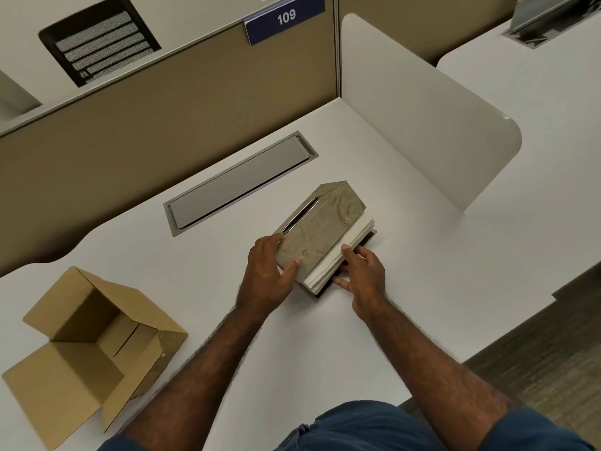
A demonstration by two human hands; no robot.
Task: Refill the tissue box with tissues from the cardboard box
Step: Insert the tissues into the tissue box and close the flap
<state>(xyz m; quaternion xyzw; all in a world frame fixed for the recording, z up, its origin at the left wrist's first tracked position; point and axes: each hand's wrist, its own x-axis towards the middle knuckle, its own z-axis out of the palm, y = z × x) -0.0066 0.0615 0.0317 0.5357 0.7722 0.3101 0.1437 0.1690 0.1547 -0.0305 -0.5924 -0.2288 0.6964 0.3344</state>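
Observation:
The beige patterned tissue box cover (320, 227) sits tilted over a stack of white tissues (341, 255) that rests on the box's dark base (369, 237), in the middle of the white desk. My left hand (268, 275) grips the cover's near end, thumb on its side. My right hand (362, 275) holds the right edge of the tissue stack and base, fingers pressed against them. The brown cardboard box (91, 346) stands open at the lower left, its inside showing no tissues.
A grey cable hatch (240, 182) is set in the white desk (195, 271) behind the tissue box. A tan partition (146, 125) runs along the back and a white divider panel (422, 125) stands on the right. The desk's edge drops off at the lower right.

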